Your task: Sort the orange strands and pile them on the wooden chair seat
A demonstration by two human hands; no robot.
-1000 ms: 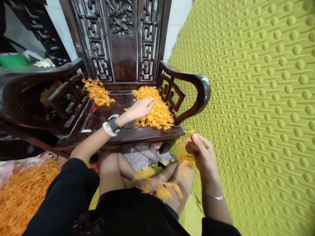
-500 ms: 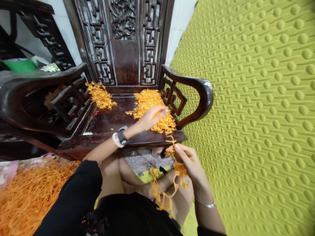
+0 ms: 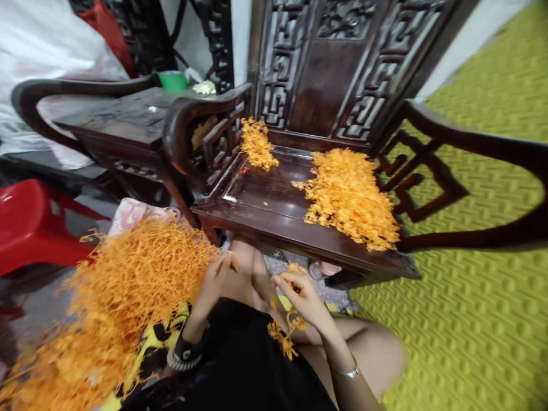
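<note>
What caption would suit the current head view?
Right hand holding an orange strand, left hand beside a large orange heap, before a carved wooden chair bearing two smaller piles.

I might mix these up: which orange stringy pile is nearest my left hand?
The sprawling orange stringy heap beside your left hand; the small orange pile and dense orange pile are on the brown wooden seat.

At nine o'clock a red stool (image 3: 25, 220) is seen; at ten, a green tub (image 3: 173, 81) is held by a table (image 3: 124, 119).
</note>
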